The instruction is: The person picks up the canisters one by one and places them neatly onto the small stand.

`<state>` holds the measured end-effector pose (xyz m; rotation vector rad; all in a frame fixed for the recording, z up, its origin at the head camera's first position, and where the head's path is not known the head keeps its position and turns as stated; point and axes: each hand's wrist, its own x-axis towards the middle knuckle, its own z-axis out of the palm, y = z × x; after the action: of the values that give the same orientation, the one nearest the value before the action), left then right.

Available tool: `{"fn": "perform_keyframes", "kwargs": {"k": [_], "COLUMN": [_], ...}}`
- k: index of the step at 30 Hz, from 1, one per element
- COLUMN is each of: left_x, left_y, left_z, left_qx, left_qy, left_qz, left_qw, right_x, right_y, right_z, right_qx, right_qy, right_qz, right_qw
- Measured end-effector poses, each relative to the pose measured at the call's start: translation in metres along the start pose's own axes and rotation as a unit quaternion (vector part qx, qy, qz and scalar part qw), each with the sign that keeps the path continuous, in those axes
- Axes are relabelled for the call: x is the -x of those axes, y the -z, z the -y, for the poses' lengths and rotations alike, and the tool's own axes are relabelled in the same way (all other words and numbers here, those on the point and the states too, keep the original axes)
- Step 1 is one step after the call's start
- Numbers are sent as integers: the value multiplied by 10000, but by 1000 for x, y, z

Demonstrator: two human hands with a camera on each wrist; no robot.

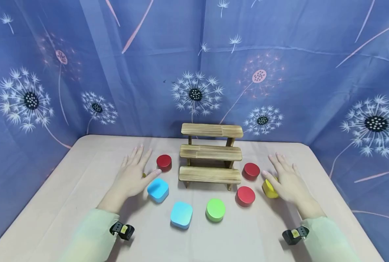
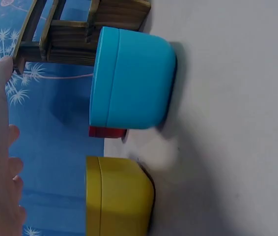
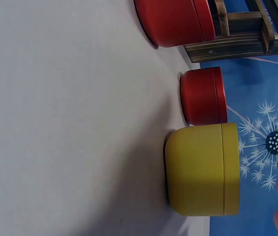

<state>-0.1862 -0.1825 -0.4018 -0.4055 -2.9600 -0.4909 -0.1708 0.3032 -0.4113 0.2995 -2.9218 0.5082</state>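
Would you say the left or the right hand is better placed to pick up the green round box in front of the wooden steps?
Probably the left hand: it hovers open and free beside a blue box, whereas the right hand is already over the yellow box. The green box lies roughly midway.

A pale beige surface [image 1: 83, 163] fills the lower frame. At its centre a three-step wooden stand [image 1: 211, 154] is set. Left of the stand lie a red tin [image 1: 164, 162] and a blue tin [image 1: 158, 189]; in front, another blue tin [image 1: 181, 214] and a green tin [image 1: 215, 209]; right, two red tins [image 1: 251, 170] [image 1: 245, 195] and a yellow tin [image 1: 268, 189].
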Motion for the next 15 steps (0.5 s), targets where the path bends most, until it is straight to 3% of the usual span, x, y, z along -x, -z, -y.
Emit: {"fn": "perform_keyframes", "kwargs": {"k": [15], "left_x": [-19], "left_y": [-3], "left_z": [-5], "left_qx": [658], "left_qy": [-64], "left_qz": [38], "left_qw": [9978], "right_x": [-8], "right_y": [-9], "right_z": [-6], "right_qx": [-540], "right_qy": [85], "right_qz": [-194], "right_qw": [9983]}}
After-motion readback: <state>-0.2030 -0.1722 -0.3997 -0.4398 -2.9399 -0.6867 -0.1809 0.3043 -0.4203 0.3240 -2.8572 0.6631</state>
